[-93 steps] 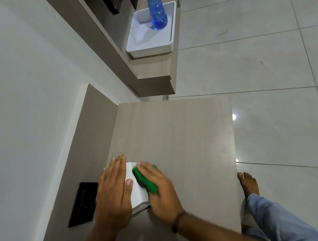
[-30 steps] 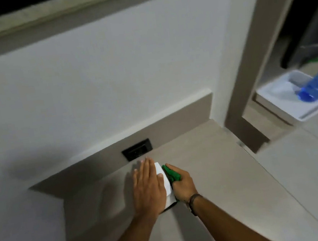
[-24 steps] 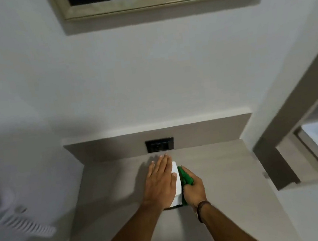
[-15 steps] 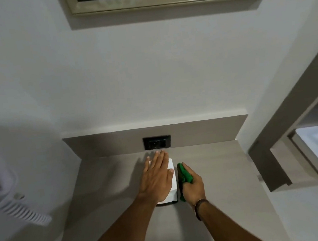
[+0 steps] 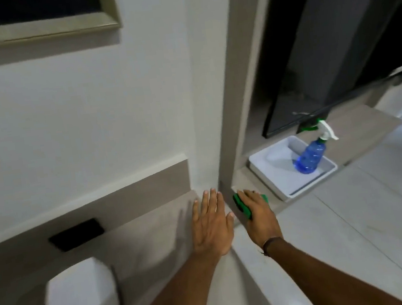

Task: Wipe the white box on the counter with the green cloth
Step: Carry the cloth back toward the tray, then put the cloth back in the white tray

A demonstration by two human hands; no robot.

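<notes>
The white box (image 5: 81,296) stands alone on the grey counter (image 5: 141,256) at the lower left, with neither hand on it. My left hand (image 5: 212,225) is flat, fingers spread, over the counter's right end, well to the right of the box. Beside it, my right hand (image 5: 259,217) holds the green cloth (image 5: 242,204) under its fingers, near the edge of the lower shelf.
A black wall socket (image 5: 77,233) sits in the backsplash behind the box. To the right, a white tray (image 5: 274,181) holds a blue spray bottle (image 5: 310,156) on a lower shelf under a dark screen (image 5: 312,75). Tiled floor (image 5: 357,234) lies at the right.
Both hands have left the white box and moved right, the cloth going with the right hand. The view has swung right, so the box now lies at the lower left.
</notes>
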